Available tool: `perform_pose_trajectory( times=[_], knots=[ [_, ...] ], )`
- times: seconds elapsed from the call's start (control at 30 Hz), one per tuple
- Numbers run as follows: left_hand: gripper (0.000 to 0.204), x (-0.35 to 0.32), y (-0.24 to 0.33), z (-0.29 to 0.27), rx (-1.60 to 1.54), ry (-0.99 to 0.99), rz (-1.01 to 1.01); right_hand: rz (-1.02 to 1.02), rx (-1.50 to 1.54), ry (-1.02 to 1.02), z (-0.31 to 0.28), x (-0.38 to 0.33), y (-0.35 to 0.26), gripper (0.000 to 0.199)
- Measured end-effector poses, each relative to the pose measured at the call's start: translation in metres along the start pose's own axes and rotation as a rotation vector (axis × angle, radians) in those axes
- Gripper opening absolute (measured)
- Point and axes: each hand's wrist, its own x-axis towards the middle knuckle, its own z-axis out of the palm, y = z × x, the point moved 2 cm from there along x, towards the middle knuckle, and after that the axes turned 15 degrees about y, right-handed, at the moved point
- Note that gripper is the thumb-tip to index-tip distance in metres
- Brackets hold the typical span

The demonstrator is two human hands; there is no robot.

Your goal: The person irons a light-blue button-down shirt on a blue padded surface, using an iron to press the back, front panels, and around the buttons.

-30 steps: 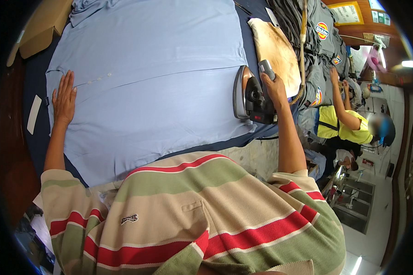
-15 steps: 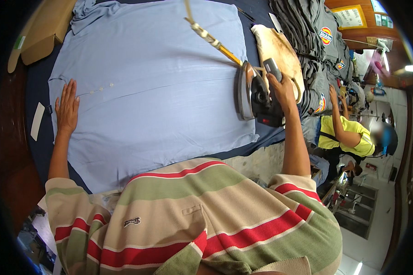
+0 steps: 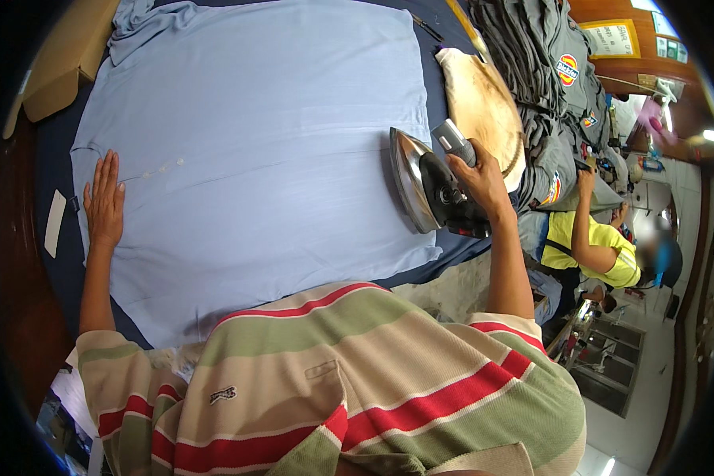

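A light blue shirt point(image 3: 270, 151) lies spread across the dark-covered table, its small pale buttons point(image 3: 164, 169) toward the left. My left hand point(image 3: 105, 202) rests flat near the shirt's left edge, fingers stretched upward. At the right side, my right hand point(image 3: 486, 182) grips the grey handle of a clothes iron point(image 3: 436, 186). The iron is over the shirt's right edge, its shiny metal body facing left and its sole mostly hidden. Whether it presses on the cloth or hovers just above, I cannot tell.
A scorched cream pad point(image 3: 480, 99) lies beyond the iron. Behind it are stacked grey garments point(image 3: 535, 63). A cardboard box point(image 3: 67, 59) stands far left, and a white strip point(image 3: 55, 224) lies by my left hand. Another person in yellow point(image 3: 591, 242) works at the right.
The iron has tilted and shifted slightly left and nearer me in my right hand. The yellow cord section has swung from over the shirt to the upper right. My left hand stays flat.
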Motion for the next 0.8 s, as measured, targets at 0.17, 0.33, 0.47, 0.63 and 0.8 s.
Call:
perform_pose_trajectory(
  times=[0.17,0.33,0.47,0.63,0.8],
  knots=[
    [0.049,0.003,-0.001,-0.001,-0.008,0.011,0.020,-0.034,-0.073,0.162,-0.004,0.034,0.015,0.044],
    [0.048,0.004,0.001,0.001,0.023,-0.013,0.011,0.012,-0.138,0.132,0.008,0.067,0.026,0.046],
    [0.047,-0.003,-0.010,0.005,0.113,0.005,-0.039,-0.068,-0.130,0.088,0.013,0.058,0.015,0.042],
    [0.047,-0.004,-0.012,0.005,0.071,0.024,-0.064,-0.076,-0.141,0.104,0.015,0.051,0.013,0.042],
    [0.048,-0.004,-0.011,0.007,0.078,0.040,-0.076,0.018,-0.115,0.189,0.012,0.062,0.030,0.042]
  ],
)
